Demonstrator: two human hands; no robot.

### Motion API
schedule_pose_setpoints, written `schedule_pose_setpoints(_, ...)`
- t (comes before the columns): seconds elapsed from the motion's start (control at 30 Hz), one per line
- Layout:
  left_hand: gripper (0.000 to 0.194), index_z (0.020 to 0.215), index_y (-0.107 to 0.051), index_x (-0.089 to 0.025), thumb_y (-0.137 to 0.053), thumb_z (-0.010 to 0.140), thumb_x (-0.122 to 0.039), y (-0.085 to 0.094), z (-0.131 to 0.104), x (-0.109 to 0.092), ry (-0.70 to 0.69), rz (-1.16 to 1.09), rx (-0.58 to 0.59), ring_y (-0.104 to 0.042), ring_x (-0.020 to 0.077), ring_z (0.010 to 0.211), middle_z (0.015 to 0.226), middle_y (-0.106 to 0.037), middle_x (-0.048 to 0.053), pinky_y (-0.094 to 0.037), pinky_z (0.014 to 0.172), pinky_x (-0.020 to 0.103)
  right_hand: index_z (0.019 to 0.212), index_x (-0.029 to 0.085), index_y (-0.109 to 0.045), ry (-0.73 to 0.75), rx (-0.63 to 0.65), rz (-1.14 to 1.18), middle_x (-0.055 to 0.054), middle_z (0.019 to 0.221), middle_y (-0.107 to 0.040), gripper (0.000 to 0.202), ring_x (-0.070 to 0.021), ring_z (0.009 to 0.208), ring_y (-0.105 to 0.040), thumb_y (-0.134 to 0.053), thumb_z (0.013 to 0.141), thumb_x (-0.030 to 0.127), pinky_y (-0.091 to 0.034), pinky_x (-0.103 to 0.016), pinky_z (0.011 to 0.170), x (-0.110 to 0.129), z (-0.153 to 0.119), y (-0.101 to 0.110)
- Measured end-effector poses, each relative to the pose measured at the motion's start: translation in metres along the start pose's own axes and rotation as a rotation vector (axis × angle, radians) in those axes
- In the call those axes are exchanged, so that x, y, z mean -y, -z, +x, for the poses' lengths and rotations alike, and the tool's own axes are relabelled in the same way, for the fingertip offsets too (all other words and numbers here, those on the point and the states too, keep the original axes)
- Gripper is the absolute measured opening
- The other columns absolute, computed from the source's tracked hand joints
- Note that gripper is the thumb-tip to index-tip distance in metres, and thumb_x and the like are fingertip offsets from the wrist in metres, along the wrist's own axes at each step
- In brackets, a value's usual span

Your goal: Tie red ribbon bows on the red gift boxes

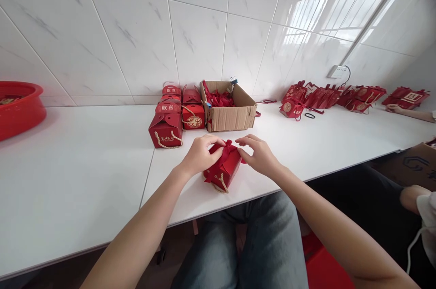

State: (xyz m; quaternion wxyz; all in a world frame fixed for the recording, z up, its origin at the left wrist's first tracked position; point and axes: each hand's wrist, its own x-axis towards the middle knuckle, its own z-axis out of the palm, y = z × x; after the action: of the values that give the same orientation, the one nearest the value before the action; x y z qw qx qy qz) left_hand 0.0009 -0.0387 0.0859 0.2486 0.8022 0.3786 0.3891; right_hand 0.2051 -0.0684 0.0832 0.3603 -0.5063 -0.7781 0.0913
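Note:
A small red gift box with a red ribbon bow on top and twisted cord handles stands near the front edge of the white table. My left hand is at the box's upper left, its thumb and fingers apart around the left side of the bow. On the other side, my right hand is held by the bow and the box's right edge, with its thumb and fingers apart. Neither hand is closed around the box.
Behind are stacked red gift boxes and a cardboard box of red ribbons. A red basin sits far left. More red boxes line the wall at right, where another person's hand rests.

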Motion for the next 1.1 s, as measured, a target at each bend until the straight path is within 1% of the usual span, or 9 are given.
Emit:
schedule_pose_setpoints(0.1,0.018,0.086,-0.07,-0.018,-0.056,0.076,-0.024,0.0,0.0,0.0,-0.012,0.017,-0.001,-0.064,0.0206,0.091,0.096,-0.07,0.006,-0.052,0.083,0.033,0.107,0.014,-0.064,-0.085,0.097,0.13,-0.013,0.113,-0.067,0.028,-0.0229,0.102,-0.064,-0.052,0.082,0.018,-0.051,-0.038,0.088,-0.004,0.005,-0.003)
schedule_pose_setpoints(0.2,0.019,0.087,-0.071,-0.019,-0.057,0.077,-0.024,0.0,0.0,0.001,-0.009,0.016,0.005,-0.064,0.0201,0.091,0.096,-0.07,0.006,-0.052,0.082,0.032,0.098,0.016,-0.067,-0.182,0.157,0.282,-0.009,0.099,-0.072,0.023,-0.0193,0.09,-0.068,-0.052,0.082,0.017,-0.055,-0.033,0.081,-0.008,0.008,-0.006)
schedule_pose_setpoints(0.4,0.02,0.09,-0.073,-0.021,-0.058,0.077,-0.026,-0.001,0.0,0.005,0.023,-0.028,-0.004,-0.065,0.0194,0.091,0.096,-0.071,0.005,-0.052,0.08,0.03,0.087,0.017,-0.07,0.013,-0.021,0.009,-0.006,0.086,-0.072,0.016,-0.0174,0.078,-0.065,-0.054,0.083,0.017,-0.05,-0.03,0.073,0.002,0.004,0.009)
schedule_pose_setpoints(0.5,0.02,0.09,-0.073,-0.022,-0.058,0.077,-0.026,-0.001,0.0,0.005,0.038,-0.041,0.012,-0.064,0.0194,0.092,0.097,-0.071,0.004,-0.052,0.081,0.03,0.078,0.018,-0.07,0.099,0.177,-0.106,-0.005,0.078,-0.07,0.015,-0.0162,0.069,-0.061,-0.057,0.084,0.025,-0.047,-0.029,0.068,0.017,0.001,0.03)
schedule_pose_setpoints(0.6,0.019,0.089,-0.073,-0.022,-0.058,0.077,-0.025,-0.001,0.0,0.002,0.061,-0.053,0.028,-0.064,0.0196,0.093,0.098,-0.071,0.004,-0.052,0.082,0.031,0.068,0.018,-0.065,0.01,0.301,-0.078,-0.004,0.072,-0.068,0.031,-0.0153,0.064,-0.059,-0.054,0.086,0.04,-0.044,-0.027,0.06,0.028,0.005,0.039)
schedule_pose_setpoints(0.7,0.02,0.089,-0.072,-0.021,-0.056,0.077,-0.023,0.0,0.0,0.001,0.072,-0.071,0.036,-0.064,0.0198,0.092,0.096,-0.071,0.004,-0.052,0.082,0.031,0.079,0.017,-0.062,-0.185,0.223,0.093,-0.005,0.078,-0.068,0.033,-0.0143,0.065,-0.06,-0.046,0.089,0.044,-0.045,-0.025,0.057,0.027,0.017,0.029)
schedule_pose_setpoints(0.83,0.021,0.089,-0.071,-0.019,-0.055,0.076,-0.02,0.0,0.0,0.002,0.076,-0.097,0.035,-0.065,0.0206,0.092,0.095,-0.071,0.006,-0.052,0.083,0.033,0.091,0.017,-0.058,-0.351,0.266,0.275,-0.006,0.08,-0.067,0.026,-0.0136,0.062,-0.062,-0.055,0.084,0.042,-0.047,-0.024,0.054,0.022,0.032,0.009)
schedule_pose_setpoints(0.97,0.02,0.087,-0.071,-0.018,-0.055,0.075,-0.018,-0.001,0.001,0.003,0.051,-0.119,0.017,-0.065,0.021,0.092,0.094,-0.071,0.007,-0.051,0.084,0.034,0.092,0.017,-0.057,-0.33,0.235,0.336,-0.003,0.074,-0.065,0.018,-0.0136,0.061,-0.063,-0.062,0.08,0.029,-0.049,-0.023,0.053,0.02,0.034,0.003)
schedule_pose_setpoints(1.1,0.02,0.089,-0.069,-0.018,-0.054,0.076,-0.018,-0.002,0.001,0.003,0.052,-0.149,0.014,-0.064,0.0202,0.091,0.094,-0.07,0.006,-0.051,0.084,0.034,0.09,0.017,-0.059,-0.206,0.254,0.396,-0.002,0.072,-0.064,0.014,-0.0137,0.06,-0.062,-0.06,0.08,0.028,-0.05,-0.025,0.053,0.02,0.03,0.005)
